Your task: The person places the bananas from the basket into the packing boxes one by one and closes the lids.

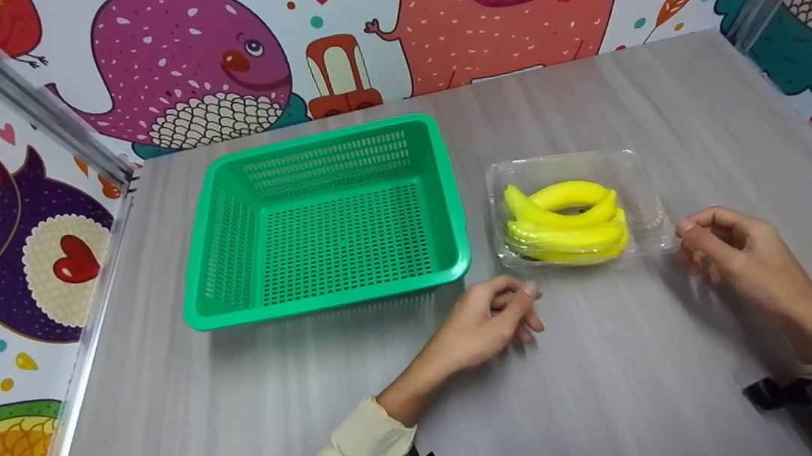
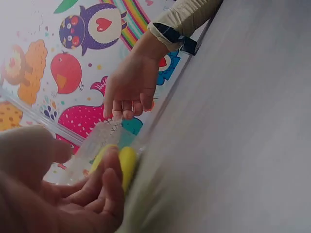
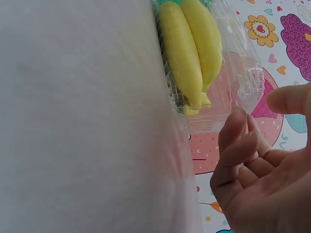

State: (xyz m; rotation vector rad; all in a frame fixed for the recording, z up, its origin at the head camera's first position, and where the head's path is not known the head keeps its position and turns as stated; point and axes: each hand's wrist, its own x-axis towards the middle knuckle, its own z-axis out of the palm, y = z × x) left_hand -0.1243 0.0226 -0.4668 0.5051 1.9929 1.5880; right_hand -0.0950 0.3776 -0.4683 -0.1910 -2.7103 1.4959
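Several yellow bananas (image 1: 565, 237) lie inside a clear plastic box (image 1: 636, 192), also visible in the right wrist view as bananas (image 3: 184, 53) behind clear plastic. My left hand (image 1: 487, 321) hovers in front of the box's near left corner, loosely bent and holding nothing. At the box's right end is my right hand (image 1: 744, 253), its fingertips close to the near right corner. In the right wrist view the thumb stands apart from the bent fingers (image 3: 238, 150), with nothing between them. Whether those fingertips touch the plastic I cannot tell.
A green perforated basket (image 1: 458, 253) stands left of the box on the grey table (image 1: 364, 406). Behind the table rises a wall (image 1: 345, 8) printed with cartoon animals. Metal frame bars (image 1: 22, 94) edge the left and right sides.
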